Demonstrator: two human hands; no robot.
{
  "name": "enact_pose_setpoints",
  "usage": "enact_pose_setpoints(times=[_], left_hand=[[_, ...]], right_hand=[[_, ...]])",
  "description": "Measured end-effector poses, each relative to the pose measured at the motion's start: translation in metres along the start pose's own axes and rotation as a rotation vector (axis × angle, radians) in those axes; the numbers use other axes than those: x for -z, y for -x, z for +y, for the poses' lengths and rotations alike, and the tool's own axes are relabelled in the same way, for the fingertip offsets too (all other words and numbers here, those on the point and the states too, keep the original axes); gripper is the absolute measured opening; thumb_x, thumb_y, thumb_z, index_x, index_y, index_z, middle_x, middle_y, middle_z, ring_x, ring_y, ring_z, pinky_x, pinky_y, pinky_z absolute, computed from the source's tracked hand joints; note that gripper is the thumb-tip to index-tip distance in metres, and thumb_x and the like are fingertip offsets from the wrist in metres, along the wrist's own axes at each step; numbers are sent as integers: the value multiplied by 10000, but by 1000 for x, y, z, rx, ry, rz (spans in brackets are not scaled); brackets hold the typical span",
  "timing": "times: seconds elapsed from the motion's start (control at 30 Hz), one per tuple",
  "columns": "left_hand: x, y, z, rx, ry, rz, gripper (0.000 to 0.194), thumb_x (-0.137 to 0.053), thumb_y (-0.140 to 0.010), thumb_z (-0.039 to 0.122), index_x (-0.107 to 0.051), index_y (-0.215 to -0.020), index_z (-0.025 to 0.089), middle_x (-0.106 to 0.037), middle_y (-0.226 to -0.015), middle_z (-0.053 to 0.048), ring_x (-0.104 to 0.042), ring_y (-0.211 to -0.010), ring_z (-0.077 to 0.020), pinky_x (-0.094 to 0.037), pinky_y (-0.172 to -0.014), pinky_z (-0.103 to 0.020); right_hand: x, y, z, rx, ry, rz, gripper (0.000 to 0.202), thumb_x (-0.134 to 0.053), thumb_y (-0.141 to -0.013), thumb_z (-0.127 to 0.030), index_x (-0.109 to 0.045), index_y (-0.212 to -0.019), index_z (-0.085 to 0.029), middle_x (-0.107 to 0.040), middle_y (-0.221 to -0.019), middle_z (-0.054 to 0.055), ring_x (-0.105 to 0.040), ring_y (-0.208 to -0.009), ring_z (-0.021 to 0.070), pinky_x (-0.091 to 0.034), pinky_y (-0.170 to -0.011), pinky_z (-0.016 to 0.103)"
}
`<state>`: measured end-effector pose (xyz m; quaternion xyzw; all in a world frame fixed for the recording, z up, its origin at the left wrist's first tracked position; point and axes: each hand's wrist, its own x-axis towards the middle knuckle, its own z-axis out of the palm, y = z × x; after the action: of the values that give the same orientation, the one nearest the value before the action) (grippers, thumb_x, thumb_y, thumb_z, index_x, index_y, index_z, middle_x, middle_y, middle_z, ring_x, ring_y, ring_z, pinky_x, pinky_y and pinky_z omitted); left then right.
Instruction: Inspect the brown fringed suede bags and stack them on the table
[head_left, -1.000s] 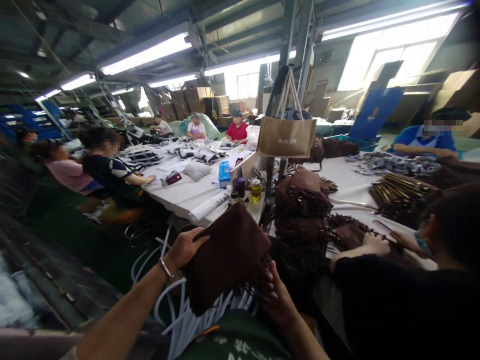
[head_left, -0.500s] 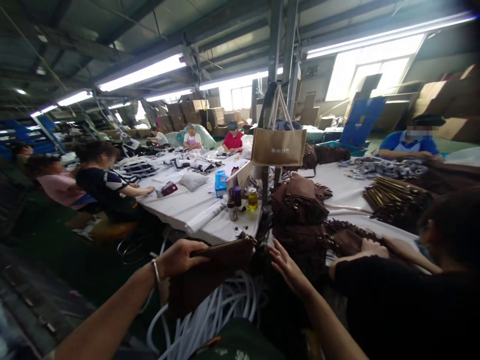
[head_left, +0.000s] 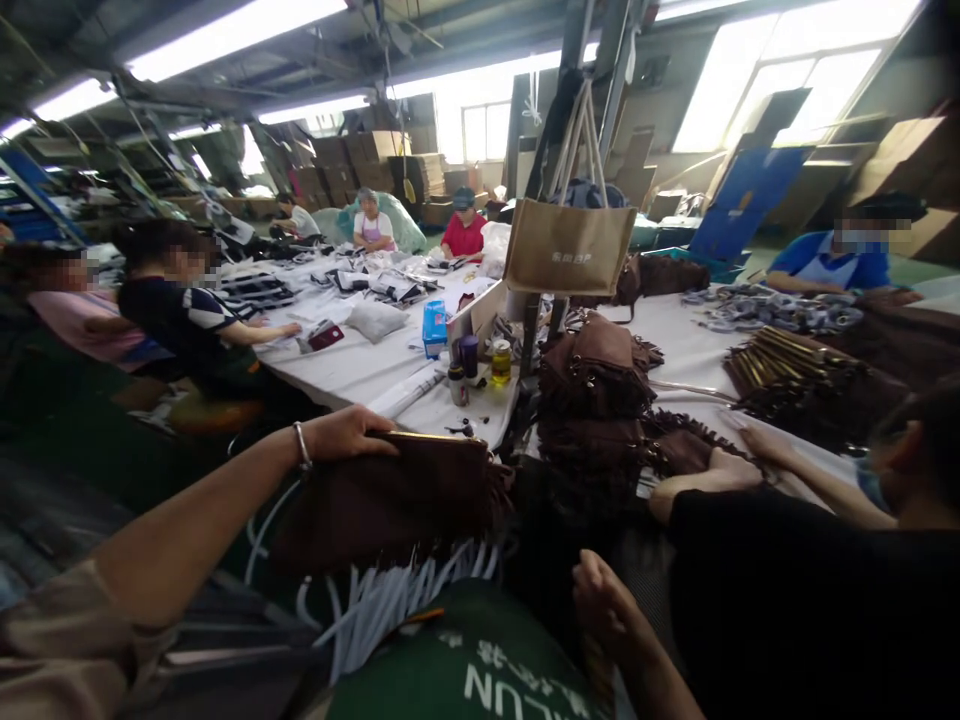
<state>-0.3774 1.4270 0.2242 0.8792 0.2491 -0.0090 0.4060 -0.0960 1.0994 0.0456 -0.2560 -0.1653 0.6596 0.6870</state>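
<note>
My left hand [head_left: 351, 434] grips the top edge of a dark brown leather pouch [head_left: 390, 495] with a gold zipper and fringe at its right end. The pouch hangs over a bundle of white tubing [head_left: 397, 605]. Lower down on the right, my right hand [head_left: 606, 595] is closed, apart from the pouch and beside a dark area; what its fingers hold, if anything, is hidden. Brown fringed bags [head_left: 592, 365] are stacked on the table beyond it.
A co-worker in black [head_left: 795, 590] sits close at the right, hands on brown leather. Drinks, a blue box [head_left: 434, 330] and a grey pillow-like packet [head_left: 376, 321] lie on the white table [head_left: 337, 375]. A tan bag [head_left: 568, 248] hangs from a post.
My right hand has moved down, away from the pouch, and its fingers have closed. The pouch now shows its broad side, still in my left hand. The view has tilted downward.
</note>
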Motion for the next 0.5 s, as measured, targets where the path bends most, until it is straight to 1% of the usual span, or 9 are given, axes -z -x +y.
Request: enact_pose_setpoints(times=[0.07,0.1,0.13,0.17,0.23,0.3,0.37,0.43,0.5], left_hand=[[5,0,0,33,25,38,346,-654,-660,515,-710,-761,189,-664,-683,4,-594,-662,-176,-455,-593,-214],[7,-1,3,35,37,54,346,-663,-644,516,-711,-749,190,-660,-668,5,-592,-652,-178,-456,-582,-216],[7,-3,8,30,41,59,338,-671,-633,512,-710,-731,190,-653,-652,6,-588,-642,-177,-454,-573,-215],[7,-6,13,21,35,50,327,-675,-631,505,-708,-712,189,-647,-639,7,-584,-636,-174,-449,-567,-212],[4,-12,26,9,2,0,307,-667,-654,490,-703,-702,189,-642,-638,11,-576,-626,-163,-437,-560,-201],[0,-19,38,11,-18,-64,298,-644,-692,482,-702,-731,192,-647,-661,14,-576,-625,-156,-434,-559,-195],[-5,-25,44,21,-6,-107,301,-628,-712,476,-707,-783,195,-659,-689,12,-586,-630,-160,-444,-563,-200],[-11,-26,44,26,10,-119,307,-634,-703,471,-716,-809,195,-670,-701,6,-598,-641,-172,-459,-566,-207],[-18,-23,37,17,14,12,292,-666,-659,472,-721,-747,199,-665,-658,7,-600,-617,-176,-462,-543,-206]], right_hand=[[16,6,-6,96,-61,141,192,-681,-772,-321,-535,-719,-208,-416,-529,-88,-258,-354,0,-222,-331,96],[19,2,-9,104,-40,204,150,-678,-773,-326,-569,-772,-223,-499,-594,-66,-378,-407,13,-301,-371,100],[20,-6,-12,81,20,246,163,-682,-767,-343,-601,-866,-241,-588,-718,-29,-511,-534,43,-400,-461,125],[17,-19,-14,31,110,258,276,-693,-753,-365,-606,-993,-259,-639,-893,19,-595,-731,97,-477,-601,187],[5,-49,-15,-70,307,219,576,-726,-713,-389,-502,-1235,-289,-560,-1233,94,-522,-1114,208,-450,-876,356],[-14,-80,-13,-73,403,133,742,-759,-680,-366,-397,-1326,-326,-453,-1368,88,-405,-1251,230,-370,-968,411],[-32,-99,-6,-7,358,45,700,-776,-663,-334,-454,-1283,-305,-529,-1284,71,-496,-1150,204,-411,-915,355],[-46,-100,5,34,267,-16,482,-753,-690,-343,-579,-1124,-225,-653,-978,43,-609,-796,135,-476,-705,256],[-52,-84,17,34,222,-21,304,-700,-733,-410,-626,-889,-160,-582,-631,-25,-457,-447,51,-380,-448,170]])
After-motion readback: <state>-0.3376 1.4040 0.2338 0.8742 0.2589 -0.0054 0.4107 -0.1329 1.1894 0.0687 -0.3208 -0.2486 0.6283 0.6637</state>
